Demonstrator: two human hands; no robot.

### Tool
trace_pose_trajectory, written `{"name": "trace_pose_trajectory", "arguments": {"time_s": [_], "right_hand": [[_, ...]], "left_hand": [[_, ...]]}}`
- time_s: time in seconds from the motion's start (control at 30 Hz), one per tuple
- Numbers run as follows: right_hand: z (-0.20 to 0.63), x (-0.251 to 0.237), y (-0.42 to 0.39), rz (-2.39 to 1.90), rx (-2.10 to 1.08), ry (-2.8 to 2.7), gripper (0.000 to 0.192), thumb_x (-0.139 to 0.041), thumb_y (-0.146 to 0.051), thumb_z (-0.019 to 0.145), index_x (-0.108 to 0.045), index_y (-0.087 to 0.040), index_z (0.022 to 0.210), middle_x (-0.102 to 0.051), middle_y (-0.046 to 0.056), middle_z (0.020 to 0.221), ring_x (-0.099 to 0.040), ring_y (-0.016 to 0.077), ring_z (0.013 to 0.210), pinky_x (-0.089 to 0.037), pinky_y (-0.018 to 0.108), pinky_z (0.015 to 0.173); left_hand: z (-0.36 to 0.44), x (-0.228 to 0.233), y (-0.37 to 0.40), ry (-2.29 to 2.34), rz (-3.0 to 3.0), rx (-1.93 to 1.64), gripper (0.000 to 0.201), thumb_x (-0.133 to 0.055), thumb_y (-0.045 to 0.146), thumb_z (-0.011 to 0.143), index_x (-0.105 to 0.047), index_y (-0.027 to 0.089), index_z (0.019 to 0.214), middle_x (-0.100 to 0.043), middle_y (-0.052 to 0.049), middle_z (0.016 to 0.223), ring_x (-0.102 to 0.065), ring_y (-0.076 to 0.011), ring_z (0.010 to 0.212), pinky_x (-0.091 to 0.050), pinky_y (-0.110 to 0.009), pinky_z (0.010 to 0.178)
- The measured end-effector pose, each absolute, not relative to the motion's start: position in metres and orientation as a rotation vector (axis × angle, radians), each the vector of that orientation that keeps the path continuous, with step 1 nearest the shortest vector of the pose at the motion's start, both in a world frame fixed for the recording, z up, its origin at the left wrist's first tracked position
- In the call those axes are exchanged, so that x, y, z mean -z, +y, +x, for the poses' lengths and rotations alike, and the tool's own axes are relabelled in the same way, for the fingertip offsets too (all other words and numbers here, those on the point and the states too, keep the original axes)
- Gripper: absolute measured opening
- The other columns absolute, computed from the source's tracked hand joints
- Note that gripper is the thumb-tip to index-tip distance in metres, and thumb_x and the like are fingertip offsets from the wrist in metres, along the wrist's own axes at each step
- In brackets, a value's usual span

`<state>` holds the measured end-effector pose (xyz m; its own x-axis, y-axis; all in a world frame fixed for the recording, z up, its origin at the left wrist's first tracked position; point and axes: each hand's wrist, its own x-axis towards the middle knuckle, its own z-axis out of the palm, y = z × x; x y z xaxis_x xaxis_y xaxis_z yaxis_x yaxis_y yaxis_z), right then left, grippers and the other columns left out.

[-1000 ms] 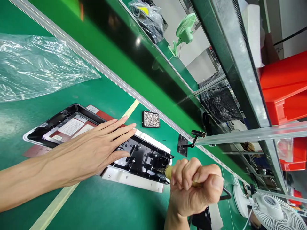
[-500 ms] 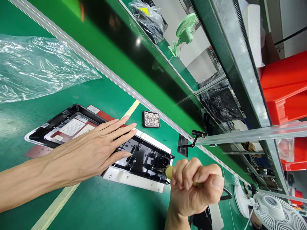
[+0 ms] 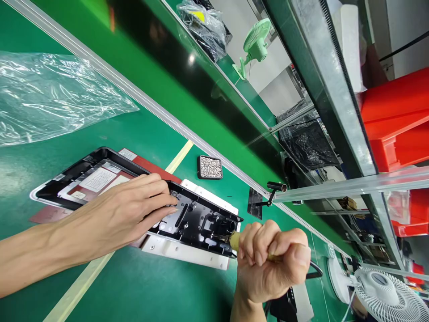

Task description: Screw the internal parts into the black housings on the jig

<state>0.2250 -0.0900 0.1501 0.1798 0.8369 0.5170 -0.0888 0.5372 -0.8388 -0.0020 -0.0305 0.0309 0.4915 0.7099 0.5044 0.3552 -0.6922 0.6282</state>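
A long black plastic housing (image 3: 201,219) with posts, slots and ribs lies face up on a white fixture (image 3: 187,252). My left hand (image 3: 134,208) rests on the housing's left part, its fingers bent and drawn together over the plastic; what the fingertips cover is hidden. My right hand (image 3: 273,261) is wrapped in a fist round a yellow-handled tool (image 3: 235,241). Its thin metal tip reaches into the right end of the housing. A black cord shows behind the fist. Left of the housing, a shallow black frame (image 3: 100,156) holds labelled paper.
Beyond the fixture stands a small black box (image 3: 210,167) of tiny silvery parts. Clear plastic film (image 3: 60,98) lies at the left. A metal rail (image 3: 161,120) and a green panel bound the bench. A white fan (image 3: 385,290) stands at the lower right.
My left hand has drawn back a little to the left, its fingers going from stretched out to bent. My right hand and the tool stay nearly in place.
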Motion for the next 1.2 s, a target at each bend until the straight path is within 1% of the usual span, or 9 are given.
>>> {"name": "trace_pose_trajectory", "arguments": {"time_s": [0.1, 0.27, 0.5, 0.7, 0.8, 0.93, 1.1, 1.2], "right_hand": [[0.224, -0.150, -0.090, -0.768, -0.752, -1.215, 0.040, -0.041, -0.035, 0.112, -0.037, -0.023, 0.073, -0.029, -0.010, 0.052, -0.025, 0.0073, 0.039, -0.035, 0.013, 0.037], [0.225, -0.150, -0.090, -0.780, -0.751, -1.219, 0.042, -0.042, -0.037, 0.112, -0.037, -0.023, 0.073, -0.029, -0.009, 0.052, -0.026, 0.0073, 0.038, -0.034, 0.014, 0.037], [0.225, -0.151, -0.090, -0.772, -0.748, -1.221, 0.042, -0.041, -0.038, 0.112, -0.039, -0.023, 0.073, -0.029, -0.010, 0.053, -0.026, 0.0075, 0.038, -0.034, 0.014, 0.036], [0.224, -0.151, -0.090, -0.778, -0.750, -1.226, 0.042, -0.041, -0.036, 0.112, -0.037, -0.023, 0.073, -0.028, -0.010, 0.052, -0.026, 0.0076, 0.039, -0.033, 0.014, 0.037], [0.224, -0.150, -0.091, -0.774, -0.751, -1.222, 0.041, -0.040, -0.035, 0.112, -0.038, -0.023, 0.073, -0.028, -0.009, 0.052, -0.025, 0.0078, 0.039, -0.033, 0.014, 0.037], [0.225, -0.148, -0.091, -0.778, -0.742, -1.220, 0.039, -0.039, -0.033, 0.112, -0.040, -0.023, 0.074, -0.029, -0.010, 0.052, -0.025, 0.0078, 0.039, -0.033, 0.014, 0.037], [0.225, -0.149, -0.090, -0.792, -0.732, -1.211, 0.041, -0.042, -0.036, 0.111, -0.037, -0.023, 0.073, -0.028, -0.010, 0.052, -0.025, 0.0074, 0.038, -0.035, 0.014, 0.037], [0.224, -0.150, -0.090, -0.795, -0.726, -1.214, 0.042, -0.043, -0.038, 0.112, -0.036, -0.023, 0.073, -0.028, -0.010, 0.052, -0.025, 0.0073, 0.038, -0.034, 0.014, 0.037]], "left_hand": [[-0.005, -0.022, -0.028, 0.876, 2.320, -0.920, 0.030, -0.050, 0.034, 0.117, -0.079, 0.027, 0.115, -0.073, -0.002, 0.102, -0.065, -0.0205, 0.099, -0.054, -0.038, 0.088], [-0.005, -0.009, -0.023, 0.860, 2.311, -0.898, 0.036, -0.046, 0.039, 0.117, -0.079, 0.027, 0.109, -0.073, -0.001, 0.096, -0.067, -0.0198, 0.094, -0.055, -0.035, 0.081], [-0.005, -0.012, -0.023, 0.834, 2.323, -0.874, 0.037, -0.045, 0.032, 0.117, -0.081, 0.028, 0.109, -0.073, 0.000, 0.095, -0.066, -0.0185, 0.093, -0.054, -0.034, 0.079], [-0.005, -0.008, -0.023, 0.818, 2.284, -0.938, 0.039, -0.042, 0.031, 0.117, -0.080, 0.028, 0.110, -0.071, 0.001, 0.092, -0.067, -0.0166, 0.090, -0.055, -0.032, 0.073], [-0.005, -0.009, -0.024, 0.829, 2.293, -0.905, 0.038, -0.043, 0.030, 0.117, -0.080, 0.028, 0.112, -0.072, 0.001, 0.093, -0.067, -0.0168, 0.092, -0.055, -0.031, 0.074], [-0.005, -0.009, -0.023, 0.839, 2.318, -0.878, 0.037, -0.044, 0.032, 0.117, -0.081, 0.027, 0.111, -0.071, -0.001, 0.092, -0.066, -0.0196, 0.093, -0.054, -0.035, 0.076], [-0.004, -0.009, -0.023, 0.836, 2.294, -0.913, 0.036, -0.047, 0.031, 0.116, -0.082, 0.028, 0.109, -0.072, -0.002, 0.093, -0.065, -0.0200, 0.092, -0.054, -0.035, 0.076], [-0.004, -0.009, -0.023, 0.832, 2.320, -0.896, 0.038, -0.045, 0.030, 0.117, -0.082, 0.028, 0.110, -0.072, -0.002, 0.094, -0.066, -0.0193, 0.093, -0.055, -0.034, 0.077]]}}
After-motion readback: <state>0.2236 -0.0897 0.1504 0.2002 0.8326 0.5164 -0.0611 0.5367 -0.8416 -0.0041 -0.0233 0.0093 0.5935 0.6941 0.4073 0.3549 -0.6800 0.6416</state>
